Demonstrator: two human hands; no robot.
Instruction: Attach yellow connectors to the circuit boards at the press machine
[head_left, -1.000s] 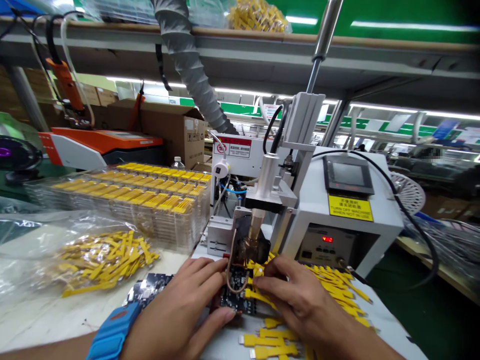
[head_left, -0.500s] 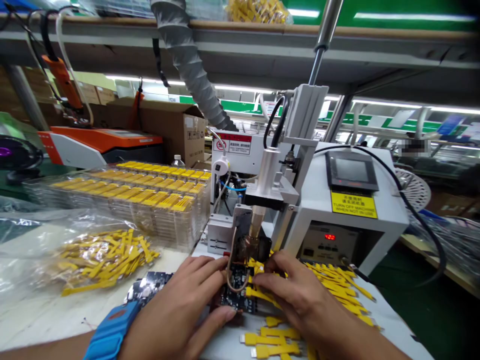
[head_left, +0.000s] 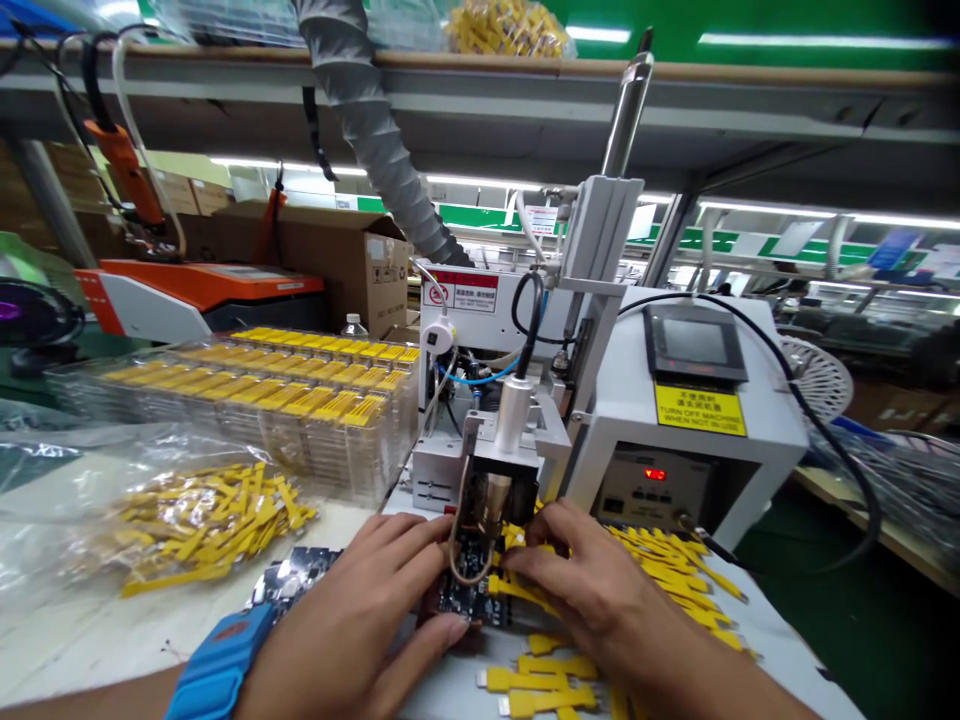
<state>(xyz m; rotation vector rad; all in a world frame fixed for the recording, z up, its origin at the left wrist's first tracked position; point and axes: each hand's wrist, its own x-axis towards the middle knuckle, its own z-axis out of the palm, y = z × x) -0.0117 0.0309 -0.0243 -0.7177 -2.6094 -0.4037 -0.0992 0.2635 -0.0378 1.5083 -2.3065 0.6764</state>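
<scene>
A dark circuit board [head_left: 471, 592] lies under the metal head [head_left: 493, 500] of a soldering machine. My left hand [head_left: 367, 610], with a blue wristband, holds the board's left edge between its fingers and thumb. At the board's right side my right hand [head_left: 592, 580] pinches a yellow cable piece [head_left: 517, 588] against it; the fingertips are partly hidden. Another dark board [head_left: 292, 578] lies left of my left hand. Several loose yellow cable pieces [head_left: 544, 680] lie near my right hand, with more [head_left: 675, 565] beyond it.
Clear trays [head_left: 300, 385] of yellow pieces are stacked at the left, behind an open plastic bag [head_left: 217, 520] of more pieces. A white control box [head_left: 757, 400] stands right of the machine. A grey hose [head_left: 367, 110] hangs overhead.
The machine's upper part has come down and its metal head now sits lower, close over the board. Both hands have kept nearly the same place.
</scene>
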